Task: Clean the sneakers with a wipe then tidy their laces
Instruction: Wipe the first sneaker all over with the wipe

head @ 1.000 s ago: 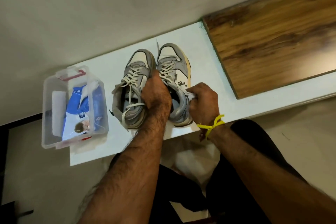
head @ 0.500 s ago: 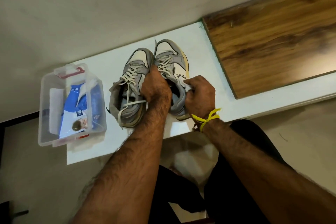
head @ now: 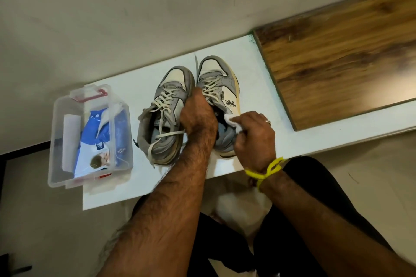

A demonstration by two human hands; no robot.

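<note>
Against right sneaker [head: 221, 87], wipe [head: 231, 120] pinched in right hand [head: 254, 137]; left hand [head: 198, 114] gripping its tongue

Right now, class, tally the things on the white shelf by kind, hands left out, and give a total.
Sneakers: 2, the left sneaker and the right sneaker
Wipes in hand: 1, the white wipe
Clear plastic boxes: 1, the box
Blue and white packs inside that box: 1, the pack
Total: 5

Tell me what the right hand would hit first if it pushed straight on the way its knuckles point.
The right hand, pinching a white wipe, points left, toward the right sneaker. Its collar comes first, then probably the left hand gripping that sneaker, though depth is unclear.
</note>
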